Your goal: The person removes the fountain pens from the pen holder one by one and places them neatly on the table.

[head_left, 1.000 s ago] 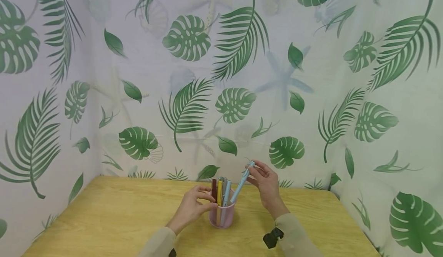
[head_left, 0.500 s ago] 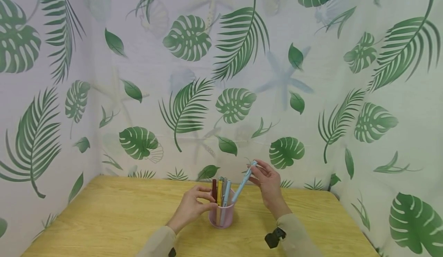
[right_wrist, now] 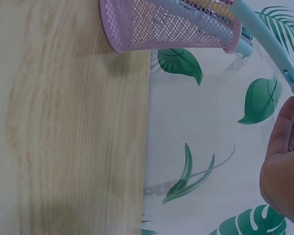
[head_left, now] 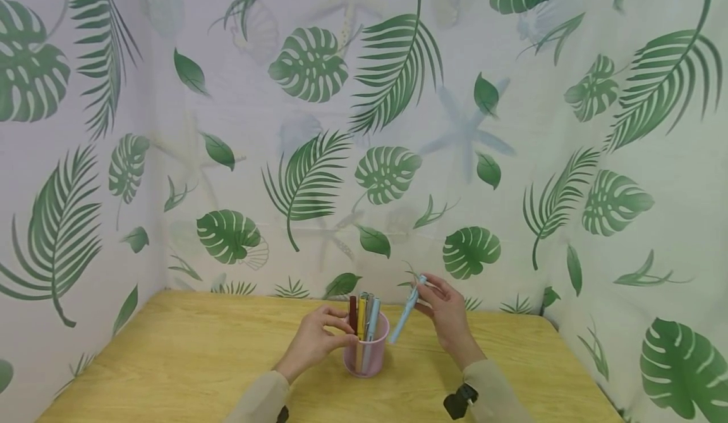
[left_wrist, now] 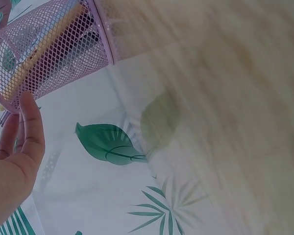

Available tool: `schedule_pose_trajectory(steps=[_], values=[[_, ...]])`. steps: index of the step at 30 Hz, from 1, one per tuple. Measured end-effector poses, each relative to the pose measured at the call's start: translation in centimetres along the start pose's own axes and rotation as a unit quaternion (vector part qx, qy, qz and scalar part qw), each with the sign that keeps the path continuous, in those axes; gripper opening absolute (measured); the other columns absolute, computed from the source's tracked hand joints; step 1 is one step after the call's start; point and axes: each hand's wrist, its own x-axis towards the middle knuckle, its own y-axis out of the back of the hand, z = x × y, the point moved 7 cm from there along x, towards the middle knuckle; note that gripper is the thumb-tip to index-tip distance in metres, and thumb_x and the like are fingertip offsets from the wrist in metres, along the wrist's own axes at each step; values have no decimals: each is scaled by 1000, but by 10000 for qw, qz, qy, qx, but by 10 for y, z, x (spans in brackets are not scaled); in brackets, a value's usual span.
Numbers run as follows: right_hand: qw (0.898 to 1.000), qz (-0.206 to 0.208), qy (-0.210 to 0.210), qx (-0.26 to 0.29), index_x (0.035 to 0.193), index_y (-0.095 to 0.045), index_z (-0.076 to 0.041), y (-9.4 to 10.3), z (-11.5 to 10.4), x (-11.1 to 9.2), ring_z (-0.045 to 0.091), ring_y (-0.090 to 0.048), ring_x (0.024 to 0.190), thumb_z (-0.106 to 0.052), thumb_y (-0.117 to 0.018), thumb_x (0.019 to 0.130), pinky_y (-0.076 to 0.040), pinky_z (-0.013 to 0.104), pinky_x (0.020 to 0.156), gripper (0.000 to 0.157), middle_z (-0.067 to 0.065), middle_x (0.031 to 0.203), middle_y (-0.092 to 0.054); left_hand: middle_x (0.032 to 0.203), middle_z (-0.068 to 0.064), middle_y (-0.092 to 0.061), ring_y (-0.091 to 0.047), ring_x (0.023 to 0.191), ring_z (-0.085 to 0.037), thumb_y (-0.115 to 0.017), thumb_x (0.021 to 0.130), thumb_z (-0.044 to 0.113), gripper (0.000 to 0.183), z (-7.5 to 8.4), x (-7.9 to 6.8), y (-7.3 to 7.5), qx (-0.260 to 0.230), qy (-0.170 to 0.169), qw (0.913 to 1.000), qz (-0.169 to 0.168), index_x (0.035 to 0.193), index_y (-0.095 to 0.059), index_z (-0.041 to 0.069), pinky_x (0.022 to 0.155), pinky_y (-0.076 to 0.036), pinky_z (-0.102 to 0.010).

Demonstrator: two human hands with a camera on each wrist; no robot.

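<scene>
A pink mesh pen holder (head_left: 373, 361) stands upright on the wooden table, with its bars of mesh close up in the left wrist view. My left hand (head_left: 316, 339) grips its rim from the left, thumb in front and fingers at the back. Inside are a dark red pen (head_left: 352, 311), a yellow pen (head_left: 361, 314), a light blue pen (head_left: 373, 322) and something silvery behind them. To the right, my right hand (head_left: 449, 317) pinches another light blue pen (head_left: 407, 317) near its upper end. That pen slants, its lower end just outside the rim on the right.
The wooden table (head_left: 188, 360) runs back to a white cloth backdrop (head_left: 409, 233) printed with green leaves. Black wrist cameras sit on both sleeves, the right one (head_left: 459, 401) above the table's right half.
The right hand has drawn the light blue pen out of the pen holder and shifted slightly right and down with it. My left hand has stayed at the rim.
</scene>
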Motion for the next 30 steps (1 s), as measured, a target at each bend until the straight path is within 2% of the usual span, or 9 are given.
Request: schedule_pose_trajectory(steps=[8, 18, 26, 30], values=[[9980, -43, -515, -357, 128, -51, 9, 8, 14, -2, 15, -71, 89, -7, -64, 95, -60, 34, 81, 39, 1, 98, -76, 115, -8, -64, -58, 110, -30, -83, 78, 32, 18, -3, 1, 1, 74, -31, 10000, 33, 83, -78, 15, 74, -57, -24], [9960, -155, -721, -508, 129, -51, 7, 12, 24, 0, 13, -71, 88, -9, -65, 94, -60, 34, 82, 41, -1, 96, -76, 115, -9, -64, -58, 111, -30, -83, 77, 33, 19, -3, 3, 3, 102, 13, 9999, 14, 82, -78, 16, 76, -59, -28], [9923, -284, -849, -861, 134, -48, 7, 13, 31, -1, 12, -70, 89, -11, -63, 96, -60, 34, 83, 45, -3, 96, -75, 115, -9, -64, -58, 112, -30, -82, 78, 33, 18, -2, 3, 2, 44, -33, 10000, -13, 83, -78, 16, 77, -59, -29], [9910, -293, -921, -924, 135, -47, 7, 17, 38, -3, 14, -70, 90, -11, -63, 96, -59, 36, 84, 47, 2, 100, -75, 116, -12, -64, -58, 111, -32, -82, 78, 32, 18, 1, 2, 2, 65, -80, 9999, -35, 83, -78, 15, 76, -59, -28]])
